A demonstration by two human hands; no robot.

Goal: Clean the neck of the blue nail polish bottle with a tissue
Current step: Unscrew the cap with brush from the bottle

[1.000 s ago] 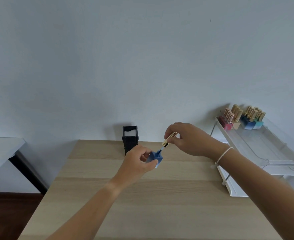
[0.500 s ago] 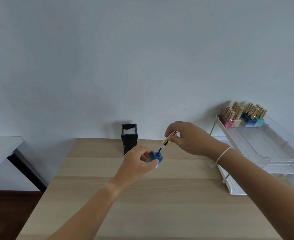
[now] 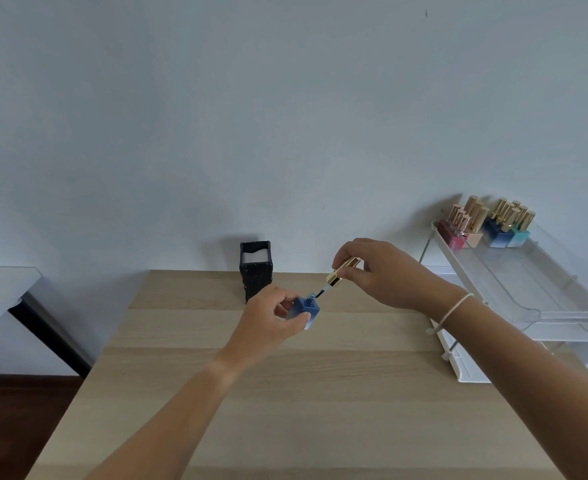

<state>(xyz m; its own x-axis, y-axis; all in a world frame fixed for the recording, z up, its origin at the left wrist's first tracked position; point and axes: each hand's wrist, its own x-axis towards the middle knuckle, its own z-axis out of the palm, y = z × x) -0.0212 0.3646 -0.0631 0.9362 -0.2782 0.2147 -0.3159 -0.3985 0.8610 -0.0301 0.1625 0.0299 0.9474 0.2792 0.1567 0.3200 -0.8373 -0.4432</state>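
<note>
Black tissue box (image 3: 255,268) at the tabletop's (image 3: 216,393) far edge; left hand (image 3: 271,323) gripping blue nail polish bottle (image 3: 304,310), held above the far middle, neck (image 3: 310,299) uncovered; right hand (image 3: 382,271) pinching gold cap (image 3: 342,271), brush just beside the neck; rack (image 3: 527,289) of bottles beyond the right edge.

table (image 3: 320,393): pale wood, matt, fine straight grain | blue nail polish bottle (image 3: 305,309): glossy glass look, threaded neck | cap (image 3: 341,271): shiny gold metal look | tissue box (image 3: 255,271): black, speckled, dull; white soft paper inside | rack (image 3: 541,292): clear glossy plastic with white plastic frame | wall (image 3: 285,116): matt, smooth
</note>
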